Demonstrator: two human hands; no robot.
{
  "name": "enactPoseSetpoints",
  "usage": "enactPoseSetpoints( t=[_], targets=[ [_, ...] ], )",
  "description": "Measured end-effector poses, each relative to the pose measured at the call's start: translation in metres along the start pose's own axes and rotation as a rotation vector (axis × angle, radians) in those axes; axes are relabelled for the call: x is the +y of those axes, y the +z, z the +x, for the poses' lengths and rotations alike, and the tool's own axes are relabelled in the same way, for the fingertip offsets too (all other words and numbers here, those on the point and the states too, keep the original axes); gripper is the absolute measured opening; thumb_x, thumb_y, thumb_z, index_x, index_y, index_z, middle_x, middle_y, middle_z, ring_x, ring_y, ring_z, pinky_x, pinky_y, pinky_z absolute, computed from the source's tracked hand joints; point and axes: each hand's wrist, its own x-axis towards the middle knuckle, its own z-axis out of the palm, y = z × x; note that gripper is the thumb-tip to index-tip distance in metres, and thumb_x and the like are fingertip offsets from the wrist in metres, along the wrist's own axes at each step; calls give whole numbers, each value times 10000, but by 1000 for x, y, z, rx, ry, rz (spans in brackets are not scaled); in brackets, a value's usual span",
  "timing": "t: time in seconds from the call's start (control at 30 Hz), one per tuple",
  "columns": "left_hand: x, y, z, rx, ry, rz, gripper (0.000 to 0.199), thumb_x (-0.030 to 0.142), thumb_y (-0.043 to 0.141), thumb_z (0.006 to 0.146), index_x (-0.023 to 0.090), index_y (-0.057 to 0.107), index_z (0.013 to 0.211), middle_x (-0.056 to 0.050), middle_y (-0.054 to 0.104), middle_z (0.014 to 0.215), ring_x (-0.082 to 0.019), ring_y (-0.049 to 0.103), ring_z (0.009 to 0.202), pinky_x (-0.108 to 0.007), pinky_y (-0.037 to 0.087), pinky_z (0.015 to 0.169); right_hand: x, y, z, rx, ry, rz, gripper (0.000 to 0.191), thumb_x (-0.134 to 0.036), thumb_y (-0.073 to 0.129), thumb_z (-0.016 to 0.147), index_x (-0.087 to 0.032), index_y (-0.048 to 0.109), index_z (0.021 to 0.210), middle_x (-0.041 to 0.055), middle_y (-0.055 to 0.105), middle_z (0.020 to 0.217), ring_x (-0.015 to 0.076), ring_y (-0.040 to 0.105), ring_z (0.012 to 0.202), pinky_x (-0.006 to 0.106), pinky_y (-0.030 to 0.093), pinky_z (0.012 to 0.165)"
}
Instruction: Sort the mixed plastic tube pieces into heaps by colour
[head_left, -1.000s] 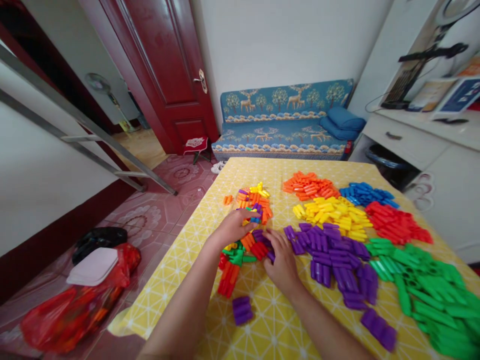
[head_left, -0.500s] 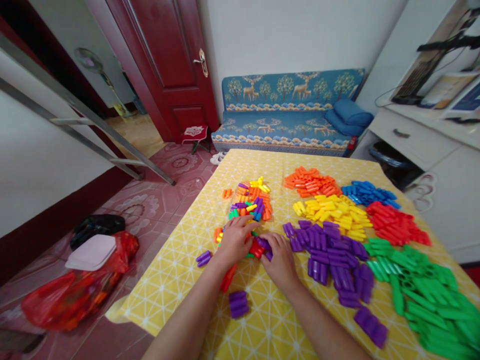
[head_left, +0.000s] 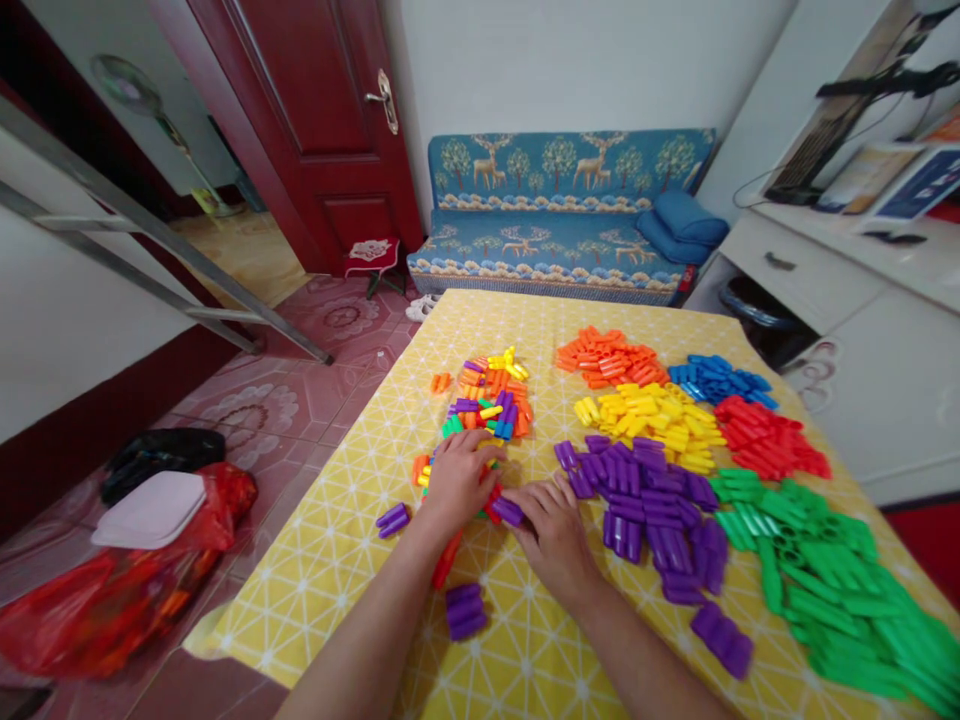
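Between my hands lies a small cluster of plastic tube-shaped building blocks, mostly hidden; a red block (head_left: 493, 503) shows in it. My left hand (head_left: 461, 482) curls over this cluster from the left, fingertips out of clear sight. A purple block (head_left: 508, 511) is pinched by the thumb and fingers of my right hand (head_left: 551, 525), its left end against the red block. Beyond my left hand, mixed-colour blocks (head_left: 491, 400) form a joined group. Loose purple pieces (head_left: 466, 612) and an orange-red stick (head_left: 447, 560) lie nearer me.
On the yellow patterned table (head_left: 315, 610), piles sorted by colour fill the right: orange (head_left: 611, 357), yellow (head_left: 652, 425), blue (head_left: 720, 381), red (head_left: 769, 440), purple (head_left: 652, 510), green (head_left: 832, 580). A blue sofa (head_left: 562, 220) stands beyond; red bags (head_left: 97, 610) lie on the floor.
My right hand has drawn slightly back from the cluster, and the purple block now shows clearly in its fingers. The whole view has shifted a little as my head turned.
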Motion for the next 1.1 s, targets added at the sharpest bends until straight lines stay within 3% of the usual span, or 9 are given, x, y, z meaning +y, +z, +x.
enactPoseSetpoints(
  t=[0.2,0.33,0.47,0.53,0.6,0.77,0.87,0.97,1.1],
  targets=[
    [-2,-1,0,-20,12,3,210,261,639,833,320,710,1022,-24,621,1268,-261,521,1201,-446,395,1001,21,-33,-7,207,54,-39,132,-279,564,918,-235,654,1004,42,700,978,208,619,972,456,377,1033],
    [-2,-2,0,-33,19,7,203,247,647,823,301,704,1010,-33,614,1273,-263,522,1199,-449,392,1009,63,-73,-24,326,324,-171,314,-420,558,899,-203,643,1110,90,707,1023,244,646,946,400,482,859],
    [-1,-1,-1,-28,28,10,225,236,660,813,295,694,1027,-40,607,1274,-264,511,1209,-457,380,1035,99,-103,-40,317,559,-229,499,-548,541,873,-192,616,1214,93,723,914,242,669,756,356,505,670],
    [-2,0,-2,-34,36,10,247,228,664,809,299,693,1044,-45,602,1282,-265,505,1219,-466,365,1054,108,-111,-45,297,529,-266,475,-570,505,884,-202,659,1142,89,717,881,244,660,736,366,503,667],
    [-2,-2,-2,-44,37,-6,259,233,673,805,307,697,1053,-45,598,1299,-270,502,1236,-479,346,1073,110,-114,-46,317,439,-318,434,-550,481,903,-211,687,1076,105,704,944,265,655,839,410,505,757],
    [7,-19,10,11,-22,-94,255,287,612,862,291,692,1105,-56,642,1253,-256,581,1161,-443,392,1042,79,-93,-36,430,265,-280,269,-394,549,908,-231,676,1080,121,665,1078,285,601,1044,481,451,957],
    [17,-23,28,19,-28,-62,363,308,616,854,291,639,1217,-68,629,1273,-279,570,1175,-445,414,1021,48,-58,-27,290,133,-92,252,-316,542,911,-240,645,1128,93,651,1160,252,589,1111,454,475,973],
    [22,-14,45,-47,-66,53,547,286,691,781,284,572,1315,-101,529,1405,-338,488,1268,-499,396,1036,26,-22,-24,101,80,-67,397,-286,584,871,-246,587,1265,101,546,1378,270,489,1285,492,431,1050],
    [17,6,54,-50,-59,126,534,152,628,772,245,597,1297,-107,553,1370,-309,494,1244,-460,405,1041,17,-2,-26,-21,52,-132,472,-233,593,839,-250,561,1310,92,514,1427,289,439,1335,589,310,1124]
  ],
)
